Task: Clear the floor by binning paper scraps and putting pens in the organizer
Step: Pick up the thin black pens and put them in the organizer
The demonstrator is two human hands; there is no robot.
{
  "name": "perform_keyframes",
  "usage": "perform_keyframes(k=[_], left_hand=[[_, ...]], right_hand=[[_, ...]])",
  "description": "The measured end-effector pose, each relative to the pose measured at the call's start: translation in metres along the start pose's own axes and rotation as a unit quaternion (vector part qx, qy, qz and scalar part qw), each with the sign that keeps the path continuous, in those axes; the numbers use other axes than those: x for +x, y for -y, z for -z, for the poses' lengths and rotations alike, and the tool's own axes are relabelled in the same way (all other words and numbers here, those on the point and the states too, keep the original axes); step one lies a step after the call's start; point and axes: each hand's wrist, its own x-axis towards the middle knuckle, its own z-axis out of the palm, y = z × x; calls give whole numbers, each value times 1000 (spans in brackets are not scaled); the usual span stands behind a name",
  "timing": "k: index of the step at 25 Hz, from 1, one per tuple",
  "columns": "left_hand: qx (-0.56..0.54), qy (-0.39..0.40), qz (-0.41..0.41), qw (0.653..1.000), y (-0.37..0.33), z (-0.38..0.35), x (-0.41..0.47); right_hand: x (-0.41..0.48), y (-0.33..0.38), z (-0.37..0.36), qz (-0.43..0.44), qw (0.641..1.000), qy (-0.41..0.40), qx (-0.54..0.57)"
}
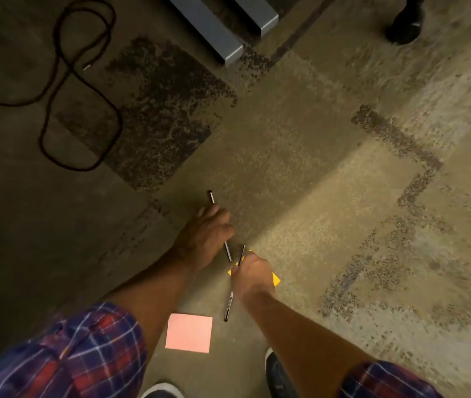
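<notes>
My left hand (206, 234) is closed around a thin black-and-white pen (212, 197) whose ends stick out above and below the fist. My right hand (253, 277) grips a second dark pen (230, 304) that runs from above the knuckles down toward the floor. Under the right hand lies a yellow paper scrap (276, 279), mostly hidden by the hand; I cannot tell whether the fingers touch it. A pink square paper note (189, 332) lies flat on the carpet between my forearms. No bin or organizer is in view.
A black cable (65, 90) loops over the carpet at the upper left. Grey metal furniture legs (208, 27) stand at the top centre. Someone's black shoe (406, 24) is at the top right. My own shoes (277, 374) are at the bottom edge.
</notes>
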Motion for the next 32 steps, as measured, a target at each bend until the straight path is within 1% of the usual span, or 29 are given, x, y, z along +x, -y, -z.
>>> perform_keyframes(k=[2,4,5,7,9,11,12,14,16,17,18,19,20,21,22,23,24,25,26,27,28,30,32], left_hand=[[40,-11,-26,999,4,-3,-1],[68,-22,-9,997,4,0,-10],[78,-16,4,997,1,2,-16],[81,13,40,996,-5,5,-33],[51,47,97,993,-12,8,-47],[28,54,166,984,-14,4,-52],[27,56,187,980,-15,6,-51],[41,62,177,981,-18,4,-48],[72,78,157,982,-21,-4,-47],[67,98,170,978,-23,-6,-50],[39,118,199,972,-25,-6,-55],[-26,116,252,961,-29,-8,-59],[-128,93,317,935,-35,-10,-64],[-264,53,385,883,-45,-9,-69],[-408,0,441,799,-57,-5,-75],[-542,-70,477,688,-70,5,-81],[-627,-120,497,588,-82,19,-89],[-675,-142,505,519,-93,36,-96],[-697,-147,510,482,-102,52,-104],[-708,-146,510,466,-109,69,-113],[-710,-140,507,468,-116,87,-121],[-708,-133,497,485,-128,123,-137],[-700,-142,494,495,-137,161,-152]], right_hand=[[0,1,-4,-9,1000,-9,25],[-5,2,-1,-14,999,-14,48],[-8,1,1,-9,998,-14,54],[-14,-1,7,-6,997,-17,81],[-25,-5,15,-8,995,-25,93],[-35,-8,21,-6,996,-23,86],[-38,-9,22,-3,996,-21,85],[-38,-12,25,10,994,-22,106],[-35,-17,25,4,987,-30,156],[-35,-19,22,3,984,-36,176],[-37,-20,21,6,981,-44,187],[-42,-21,20,6,980,-47,196],[-48,-22,20,6,978,-50,204],[-53,-23,21,3,975,-51,217],[-60,-23,22,2,972,-51,228],[-68,-21,27,5,971,-52,232],[-76,-18,32,12,972,-54,227],[-87,-15,40,18,973,-57,223],[-98,-12,48,25,973,-61,222],[-113,-9,58,34,972,-63,225],[-128,-5,69,45,971,-63,226],[-163,5,94,72,969,-65,228],[-200,19,121,90,962,-56,253]])
